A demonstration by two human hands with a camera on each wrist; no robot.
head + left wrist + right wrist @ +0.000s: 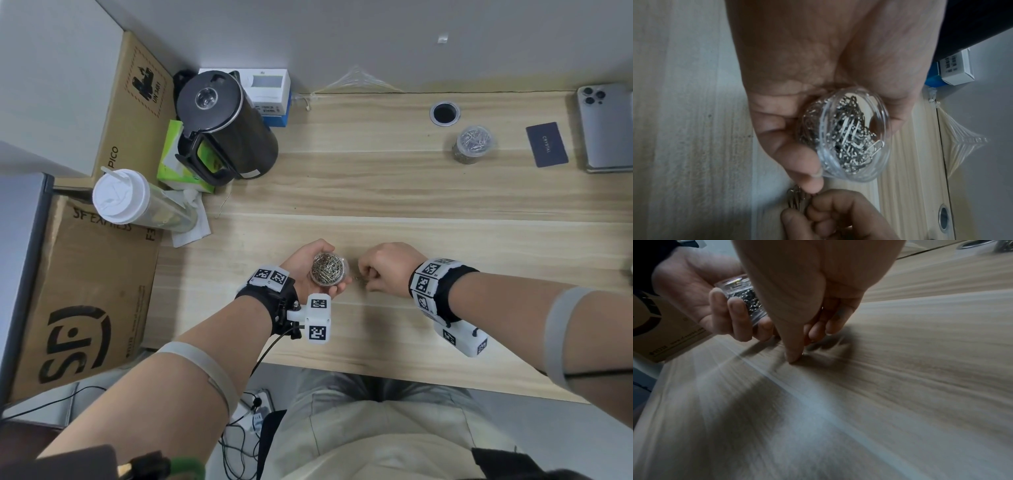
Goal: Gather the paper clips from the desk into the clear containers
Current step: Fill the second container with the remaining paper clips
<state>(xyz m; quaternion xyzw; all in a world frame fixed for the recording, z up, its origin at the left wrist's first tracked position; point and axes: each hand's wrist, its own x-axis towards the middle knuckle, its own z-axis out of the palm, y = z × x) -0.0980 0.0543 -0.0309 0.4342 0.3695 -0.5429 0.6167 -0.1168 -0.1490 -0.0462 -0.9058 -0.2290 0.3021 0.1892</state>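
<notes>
1. Your left hand (308, 265) grips the round clear plastic container (329, 269), full of silver paper clips (851, 138).
2. Your right hand (390, 269) pinches loose clips (796, 198) on the pale wooden desk (376, 192).
3. Legible writing: brown cardboard box (82, 291), "SF EXPRESS"; navy card (547, 144), "CRYSTAL".

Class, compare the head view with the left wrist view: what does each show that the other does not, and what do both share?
Only the head view shows the kettle, the phone and a second jar standing far off on the desk. Only the left wrist view shows single paper clips clearly. Both show the left hand holding the open jar, with the right hand beside it.
</notes>
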